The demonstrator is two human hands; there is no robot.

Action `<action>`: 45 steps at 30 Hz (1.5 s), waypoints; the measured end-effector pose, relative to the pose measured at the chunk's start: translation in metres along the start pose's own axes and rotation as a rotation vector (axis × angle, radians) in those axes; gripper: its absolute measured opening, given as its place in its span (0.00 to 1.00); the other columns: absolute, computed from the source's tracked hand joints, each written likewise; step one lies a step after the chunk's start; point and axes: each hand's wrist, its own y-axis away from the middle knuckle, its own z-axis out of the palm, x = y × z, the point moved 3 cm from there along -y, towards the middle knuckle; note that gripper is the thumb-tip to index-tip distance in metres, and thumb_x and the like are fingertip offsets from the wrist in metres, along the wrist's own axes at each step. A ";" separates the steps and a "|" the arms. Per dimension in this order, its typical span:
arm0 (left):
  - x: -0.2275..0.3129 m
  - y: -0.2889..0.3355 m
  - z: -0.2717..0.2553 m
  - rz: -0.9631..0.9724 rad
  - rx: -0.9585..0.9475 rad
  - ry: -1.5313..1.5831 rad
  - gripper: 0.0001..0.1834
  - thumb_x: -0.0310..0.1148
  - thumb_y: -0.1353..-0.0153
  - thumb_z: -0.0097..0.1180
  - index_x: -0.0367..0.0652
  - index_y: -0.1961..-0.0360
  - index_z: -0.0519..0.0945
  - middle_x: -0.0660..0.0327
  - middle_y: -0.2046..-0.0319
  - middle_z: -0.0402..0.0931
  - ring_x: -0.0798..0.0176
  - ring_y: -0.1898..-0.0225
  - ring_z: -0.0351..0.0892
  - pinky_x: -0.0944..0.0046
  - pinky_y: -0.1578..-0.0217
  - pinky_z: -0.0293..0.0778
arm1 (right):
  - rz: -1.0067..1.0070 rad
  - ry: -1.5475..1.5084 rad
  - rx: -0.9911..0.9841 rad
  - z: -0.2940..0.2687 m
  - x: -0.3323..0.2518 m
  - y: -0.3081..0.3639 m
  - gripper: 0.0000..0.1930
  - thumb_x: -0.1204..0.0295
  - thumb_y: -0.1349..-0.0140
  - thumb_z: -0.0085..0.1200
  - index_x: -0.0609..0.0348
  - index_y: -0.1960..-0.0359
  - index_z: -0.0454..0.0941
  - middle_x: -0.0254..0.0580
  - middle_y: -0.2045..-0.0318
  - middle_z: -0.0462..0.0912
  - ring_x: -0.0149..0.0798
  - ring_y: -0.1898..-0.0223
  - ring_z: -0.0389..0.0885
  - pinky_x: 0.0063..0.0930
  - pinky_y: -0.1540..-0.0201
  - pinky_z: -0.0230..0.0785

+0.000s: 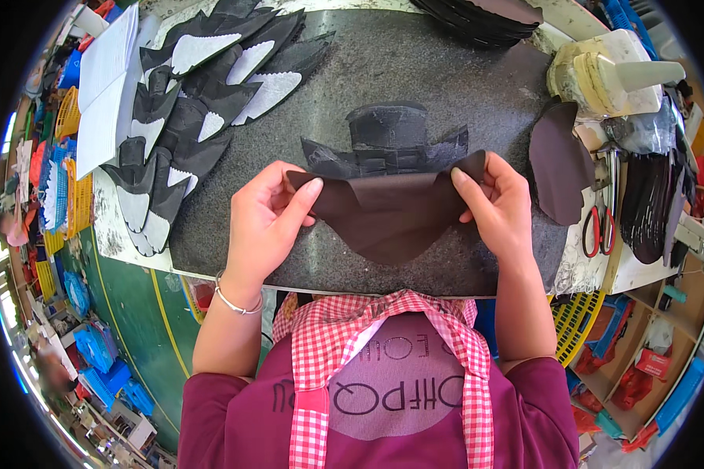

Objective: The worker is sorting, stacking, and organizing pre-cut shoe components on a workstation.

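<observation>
My left hand (270, 209) and my right hand (496, 205) pinch the two upper corners of a dark brown, curved sheet piece (391, 217), thumbs on top. It is stretched between them, its rounded edge toward me. Just beyond it, on the dark work board (321, 86), lies a black stitched piece (388, 129) with a broad tab and two pointed wings. The brown piece's far edge overlaps this black piece's near side, so that side is hidden. Whether the two are joined, I cannot tell.
Several black pieces with white backing (250, 90) overlap at the left, beside a white booklet (104, 102). Dark cut pieces (557, 168) lie right, near red-handled scissors (600, 228) and a yellowish-white container with a nozzle (602, 76). Another dark stack (477, 22) sits at the far edge.
</observation>
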 end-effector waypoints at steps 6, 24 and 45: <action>-0.001 -0.010 0.006 -0.043 0.047 -0.113 0.08 0.32 0.32 0.59 0.38 0.62 0.78 0.64 0.73 0.81 0.75 0.75 0.79 0.76 0.77 0.72 | 0.028 0.165 0.056 0.002 -0.002 -0.013 0.07 0.73 0.35 0.58 0.65 0.65 0.76 0.32 0.76 0.83 0.19 0.78 0.76 0.19 0.81 0.69; 0.017 -0.010 0.024 0.583 0.313 -0.813 0.11 0.29 0.46 0.69 0.43 0.61 0.81 0.61 0.72 0.77 0.67 0.77 0.72 0.65 0.78 0.68 | 0.007 0.289 0.148 0.008 -0.005 -0.018 0.08 0.73 0.35 0.59 0.65 0.67 0.75 0.33 0.85 0.74 0.21 0.86 0.72 0.24 0.84 0.64; 0.025 -0.019 0.017 0.624 0.140 -0.829 0.43 0.32 0.57 0.76 0.47 0.36 0.71 0.59 0.52 0.72 0.57 0.52 0.73 0.56 0.47 0.65 | -0.819 0.833 0.000 0.011 -0.035 -0.015 0.17 0.76 0.55 0.68 0.56 0.62 0.79 0.37 0.63 0.80 0.45 0.58 0.78 0.36 0.58 0.74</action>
